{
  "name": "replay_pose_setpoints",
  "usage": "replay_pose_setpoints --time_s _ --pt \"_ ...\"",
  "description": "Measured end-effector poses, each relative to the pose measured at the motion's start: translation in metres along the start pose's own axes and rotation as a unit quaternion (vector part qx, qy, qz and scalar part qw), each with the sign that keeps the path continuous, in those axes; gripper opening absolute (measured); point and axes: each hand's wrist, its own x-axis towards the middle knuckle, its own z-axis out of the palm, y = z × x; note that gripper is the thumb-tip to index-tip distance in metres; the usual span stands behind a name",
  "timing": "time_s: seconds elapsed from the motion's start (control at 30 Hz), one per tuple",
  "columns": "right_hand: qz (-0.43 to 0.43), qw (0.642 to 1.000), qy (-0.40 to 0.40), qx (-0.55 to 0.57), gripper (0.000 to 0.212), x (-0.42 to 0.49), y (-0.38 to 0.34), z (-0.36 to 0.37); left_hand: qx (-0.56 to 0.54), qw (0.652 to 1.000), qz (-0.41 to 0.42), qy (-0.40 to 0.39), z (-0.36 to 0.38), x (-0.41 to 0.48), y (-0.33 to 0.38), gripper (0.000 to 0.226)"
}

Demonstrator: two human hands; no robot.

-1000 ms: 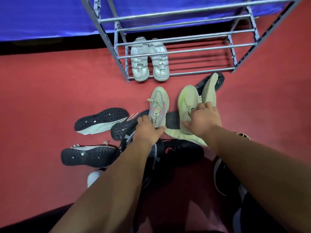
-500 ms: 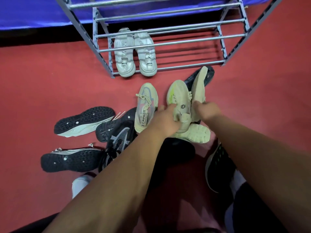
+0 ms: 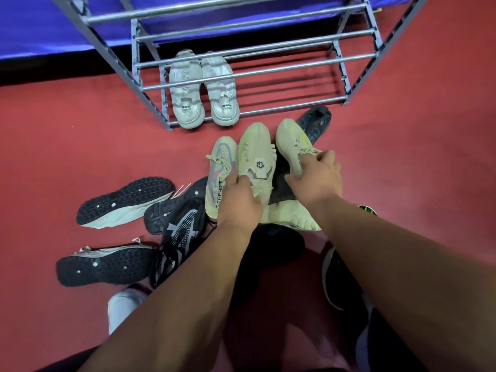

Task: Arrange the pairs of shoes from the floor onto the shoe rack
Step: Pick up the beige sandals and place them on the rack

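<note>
My left hand (image 3: 239,200) grips the heel end of a cream sneaker (image 3: 255,154) with a dark badge on its tongue. My right hand (image 3: 316,178) holds the matching cream sneaker (image 3: 291,142), which has a yellow-green streak. Both shoes point toward the grey metal shoe rack (image 3: 252,73). A white pair (image 3: 204,95) stands on the rack's lowest bars at the left. A beige lace-up shoe (image 3: 218,170) lies just left of my left hand.
Several dark shoes lie on the red floor: two sole-up (image 3: 123,201) (image 3: 104,267) at the left, a black patterned one (image 3: 179,234), a dark sole (image 3: 315,122) beyond the cream pair. Another cream shoe (image 3: 292,216) lies under my wrists. A blue sheet (image 3: 40,25) hangs behind the rack.
My left hand left the beige lace-up shoe and took the badge sneaker. My right hand turned the other cream sneaker from its side to upright, beside its mate.
</note>
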Motion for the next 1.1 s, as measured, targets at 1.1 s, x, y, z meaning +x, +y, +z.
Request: replay_pose_setpoints --time_s 1.1 --pt "-0.056 0.984 -0.022 0.169 0.093 -0.011 0.044 0.014 -0.166 0.982 -0.079 0.049 0.011 0.033 0.021 0.075"
